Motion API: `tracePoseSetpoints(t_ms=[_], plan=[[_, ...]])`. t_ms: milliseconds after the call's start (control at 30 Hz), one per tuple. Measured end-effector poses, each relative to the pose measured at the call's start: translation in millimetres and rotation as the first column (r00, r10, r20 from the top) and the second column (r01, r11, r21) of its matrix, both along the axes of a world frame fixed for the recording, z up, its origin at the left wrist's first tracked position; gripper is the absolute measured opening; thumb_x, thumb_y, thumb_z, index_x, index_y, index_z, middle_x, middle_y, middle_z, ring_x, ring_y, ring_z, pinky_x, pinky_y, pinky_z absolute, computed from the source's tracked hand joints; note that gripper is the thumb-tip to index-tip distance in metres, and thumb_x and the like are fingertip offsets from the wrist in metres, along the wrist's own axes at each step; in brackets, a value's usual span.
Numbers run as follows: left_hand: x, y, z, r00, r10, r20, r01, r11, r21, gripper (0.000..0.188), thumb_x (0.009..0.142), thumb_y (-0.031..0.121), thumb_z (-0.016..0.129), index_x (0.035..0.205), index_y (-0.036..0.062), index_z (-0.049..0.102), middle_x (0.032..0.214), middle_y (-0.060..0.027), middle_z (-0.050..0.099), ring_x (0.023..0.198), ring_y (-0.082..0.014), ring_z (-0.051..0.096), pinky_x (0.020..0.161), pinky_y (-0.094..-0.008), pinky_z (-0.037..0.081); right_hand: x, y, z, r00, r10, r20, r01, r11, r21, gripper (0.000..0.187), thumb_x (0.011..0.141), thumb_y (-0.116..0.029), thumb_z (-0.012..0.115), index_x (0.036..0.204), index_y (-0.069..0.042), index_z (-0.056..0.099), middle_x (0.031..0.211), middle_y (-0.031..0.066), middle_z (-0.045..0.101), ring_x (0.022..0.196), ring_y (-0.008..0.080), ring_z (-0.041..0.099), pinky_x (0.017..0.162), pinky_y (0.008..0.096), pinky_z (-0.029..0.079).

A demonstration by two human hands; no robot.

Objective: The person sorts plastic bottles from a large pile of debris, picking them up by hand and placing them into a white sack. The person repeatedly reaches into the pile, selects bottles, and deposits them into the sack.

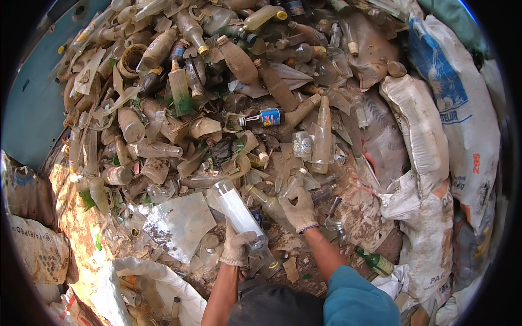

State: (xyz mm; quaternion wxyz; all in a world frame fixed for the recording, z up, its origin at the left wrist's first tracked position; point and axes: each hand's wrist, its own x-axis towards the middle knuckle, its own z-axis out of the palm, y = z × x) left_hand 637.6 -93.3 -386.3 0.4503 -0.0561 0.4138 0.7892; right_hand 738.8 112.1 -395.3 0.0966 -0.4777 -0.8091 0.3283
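Far L: blue-green panel (41, 103), upper edge of the heap. Below it, a dirty printed sack (39, 250), slumped. Next, bottom L, an open white sack (176, 293) w/ bottles inside, mouth facing up. Heap of glass (160, 146) (dusty bottles, broken bits, a few green pcs) fills top & ctr, lying all ways. Flat glass pane (182, 225), partly shiny, lies on the ground just L of the hands.

L hand (236, 245), pale knit glove: fingers clamped on a clear bottle w/ white label (238, 209), thumb across its lower part. That bottle is approx ctr, tilted, base up-L, neck down-R, yellow at the mouth end. Further up, a dark bottle w/ blue label (270, 117) lies in the heap.

R hand (300, 211), same kind of glove: fingers part-curled, gap btwn thumb & index; can't tell if they grip anything. It's right by a dusty yellowish bottle (267, 202), neck pointing up-L, other end hidden near the glove. Teal sleeve (359, 299) on the R arm.

Farther R, green bottle (376, 262) lies on its side, tilted, w/ label. Far R: tall pale sacks (416, 127), side by side, some w/ print.
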Motion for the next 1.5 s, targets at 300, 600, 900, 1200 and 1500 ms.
tracePoseSetpoints(t_ms=[300, 600, 900, 1200, 1500], plan=[[45.4, 18.3, -5.9, 0.998, 0.057, -0.022, -0.06, 0.982, -0.178, 0.074, 0.069, -0.001, 0.068, 0.138, 0.0032, 0.042, 0.107, -0.0141, 0.062, 0.089, -0.0287, 0.068, 0.078, -0.0419, 0.061, -41.2, 14.2, -15.5, 0.822, -0.561, -0.101, 0.53, 0.817, -0.228, 0.069, 0.081, -0.055, 0.08, 0.114, -0.001, 0.054, 0.114, 0.022, 0.06, 0.105, 0.0317, 0.061, 0.09, 0.0446, 0.049], [55.3, 7.8, -41.8, 0.988, 0.129, 0.078, -0.127, 0.991, -0.035, 0.069, 0.072, 0.003, 0.066, 0.136, 0.0037, 0.041, 0.104, -0.0154, 0.06, 0.088, -0.0315, 0.068, 0.075, -0.0482, 0.062, -59.5, 67.9, 30.5, 0.37, -0.929, -0.018, 0.328, 0.149, -0.933, 0.033, 0.091, -0.051, 0.068, 0.103, -0.021, 0.063, 0.103, 0.0002, 0.057, 0.087, 0.0203, 0.056, 0.084, 0.0456, 0.046], [41.1, -9.1, -30.1, 0.975, 0.141, 0.174, -0.137, 0.99, -0.034, 0.069, 0.072, 0.014, 0.069, 0.136, 0.0062, 0.042, 0.104, -0.0136, 0.059, 0.084, -0.0299, 0.068, 0.069, -0.0471, 0.064, -57.4, 69.5, 69.4, 0.882, -0.387, -0.27, 0.303, 0.904, -0.302, 0.043, 0.082, -0.036, 0.077, 0.11, -0.004, 0.07, 0.107, 0.0144, 0.068, 0.097, 0.0309, 0.064, 0.085, 0.0459, 0.05], [46.3, 1.2, -35.7, 0.979, 0.145, 0.14, -0.149, 0.989, 0.014, 0.07, 0.071, 0.017, 0.071, 0.134, 0.0076, 0.043, 0.101, -0.0114, 0.059, 0.085, -0.0277, 0.067, 0.071, -0.0446, 0.064, -140.5, 139.3, 95.4, 0.844, 0.139, 0.519, -0.199, 0.978, 0.062, 0.107, 0.068, -0.066, 0.079, 0.148, -0.002, 0.048, 0.15, 0.029, 0.048, 0.138, 0.0441, 0.049, 0.115, 0.0507, 0.041], [44.1, -4.4, -30.7, 0.977, 0.142, 0.158, -0.149, 0.988, 0.033, 0.076, 0.071, 0.019, 0.073, 0.139, 0.0099, 0.041, 0.109, -0.0136, 0.056, 0.094, -0.0296, 0.065, 0.075, -0.0489, 0.063, -126.0, 126.6, 88.0, 0.664, 0.555, 0.501, -0.464, 0.831, -0.305, 0.104, 0.069, -0.067, 0.08, 0.145, -0.004, 0.05, 0.151, 0.0268, 0.047, 0.137, 0.0407, 0.05, 0.113, 0.046, 0.043]])
